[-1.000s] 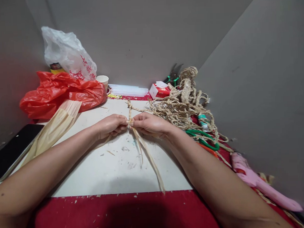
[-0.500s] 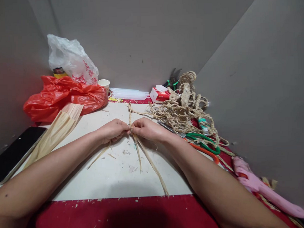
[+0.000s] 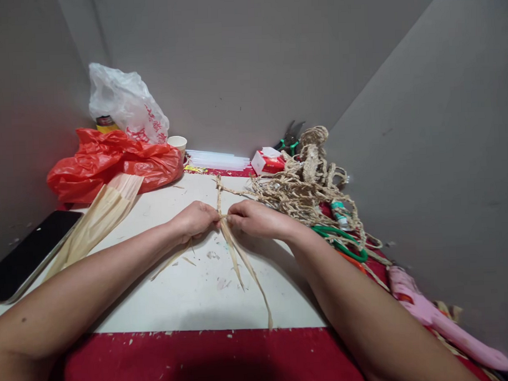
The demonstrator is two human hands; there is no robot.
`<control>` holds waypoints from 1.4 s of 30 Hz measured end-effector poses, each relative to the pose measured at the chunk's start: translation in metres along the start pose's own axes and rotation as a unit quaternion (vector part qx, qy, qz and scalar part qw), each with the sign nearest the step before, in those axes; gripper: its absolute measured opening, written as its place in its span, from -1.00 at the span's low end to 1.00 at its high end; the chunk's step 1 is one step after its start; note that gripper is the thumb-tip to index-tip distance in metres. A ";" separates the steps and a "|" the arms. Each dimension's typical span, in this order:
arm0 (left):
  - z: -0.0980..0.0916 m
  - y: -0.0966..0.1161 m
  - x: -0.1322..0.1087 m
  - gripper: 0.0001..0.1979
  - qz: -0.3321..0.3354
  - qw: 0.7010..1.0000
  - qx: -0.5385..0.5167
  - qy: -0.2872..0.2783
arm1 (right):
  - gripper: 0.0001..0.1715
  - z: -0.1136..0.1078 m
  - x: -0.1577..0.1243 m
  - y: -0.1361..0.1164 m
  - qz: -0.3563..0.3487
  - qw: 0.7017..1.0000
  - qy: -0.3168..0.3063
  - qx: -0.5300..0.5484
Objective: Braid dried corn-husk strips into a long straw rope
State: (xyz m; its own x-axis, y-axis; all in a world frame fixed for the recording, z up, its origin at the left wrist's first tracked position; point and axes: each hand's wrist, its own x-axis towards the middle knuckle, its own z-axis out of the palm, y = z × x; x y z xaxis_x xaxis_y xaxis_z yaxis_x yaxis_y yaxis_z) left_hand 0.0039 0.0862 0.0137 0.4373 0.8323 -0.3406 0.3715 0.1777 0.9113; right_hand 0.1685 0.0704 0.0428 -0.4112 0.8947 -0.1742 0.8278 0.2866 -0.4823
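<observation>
A thin braid [image 3: 219, 194] of dried husk-like strips runs down the white board [image 3: 158, 305], joined at its top to a strand leading right. At its lower end my left hand [image 3: 199, 219] is closed in a pinch on the braid. Just to the right, my right hand [image 3: 250, 217] pinches a short strip that stretches across from the braid. Loose pale strips [image 3: 250, 268] hang from there toward the board's near edge. Another strip [image 3: 171, 261] pokes out below my left hand. The fingertips partly hide the crossing point.
Heaped braided cord [image 3: 295, 192] lies right, with green-handled scissors [image 3: 343, 240] beside it and a pink glue gun [image 3: 442, 317] nearer. Left are a phone [image 3: 35, 251], flat dried husks [image 3: 101, 223] and a red plastic bag [image 3: 111, 167]. Behind stand a paper cup [image 3: 177, 143], clear sticks [image 3: 219, 159] and a tissue pack [image 3: 267, 162].
My right hand has moved a little right, away from my left, drawing a strip sideways. The hanging strips have shifted. The whole view has moved slightly.
</observation>
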 end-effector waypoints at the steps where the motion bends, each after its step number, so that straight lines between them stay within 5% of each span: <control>1: 0.000 0.000 0.000 -0.82 0.001 1.000 -0.002 0.000 | -0.78 -0.001 -0.001 -0.002 0.008 1.000 -0.005 0.014; 9: -0.001 -0.006 -0.002 -0.74 0.028 0.996 -0.087 -0.015 | -0.75 0.015 -0.004 -0.019 0.054 0.987 -0.064 0.140; 13: 0.001 -0.005 -0.004 -0.73 0.030 0.992 -0.122 -0.030 | -0.76 0.022 -0.010 -0.031 0.031 0.997 -0.009 0.075; 18: -0.001 -0.004 -0.005 -0.81 0.034 0.985 -0.158 -0.055 | -0.69 0.002 -0.026 -0.039 -0.054 0.977 -0.145 0.149; 20: -0.004 -0.002 -0.006 -0.84 0.025 0.980 -0.183 -0.068 | -0.67 -0.011 -0.026 -0.032 -0.035 0.979 -0.068 0.190; 23: -0.008 0.001 -0.007 -0.89 0.009 0.973 -0.212 -0.092 | -0.63 -0.017 -0.015 -0.014 0.019 0.970 0.141 0.197; 24: -0.008 0.002 -0.007 -0.89 0.006 0.971 -0.217 -0.100 | -0.62 -0.014 -0.010 -0.009 0.028 0.963 0.156 0.219; 30: -0.008 -0.001 -0.005 -0.85 0.023 0.970 -0.208 -0.122 | -0.58 0.013 0.007 0.004 0.048 0.891 -0.076 0.445; 33: -0.009 -0.002 -0.004 -0.86 0.025 0.978 -0.166 -0.125 | -0.63 0.013 0.007 0.010 0.069 0.890 -0.096 0.440; 37: -0.010 -0.001 -0.005 -0.86 0.089 0.994 -0.023 -0.061 | -0.62 0.011 0.009 0.012 0.097 0.860 -0.117 0.488; 42: -0.014 0.004 -0.010 -0.79 0.187 0.967 0.169 -0.020 | -0.71 0.021 0.012 0.003 0.122 0.818 -0.082 0.555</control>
State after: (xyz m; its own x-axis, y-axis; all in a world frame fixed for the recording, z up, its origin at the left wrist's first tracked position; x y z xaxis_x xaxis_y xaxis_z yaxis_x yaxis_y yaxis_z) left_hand -0.0107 0.0860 0.0237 0.6215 0.7833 -0.0154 0.4246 -0.3202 0.8469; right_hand 0.1582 0.0748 0.0205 -0.4070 0.7945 -0.4507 0.0729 -0.4636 -0.8830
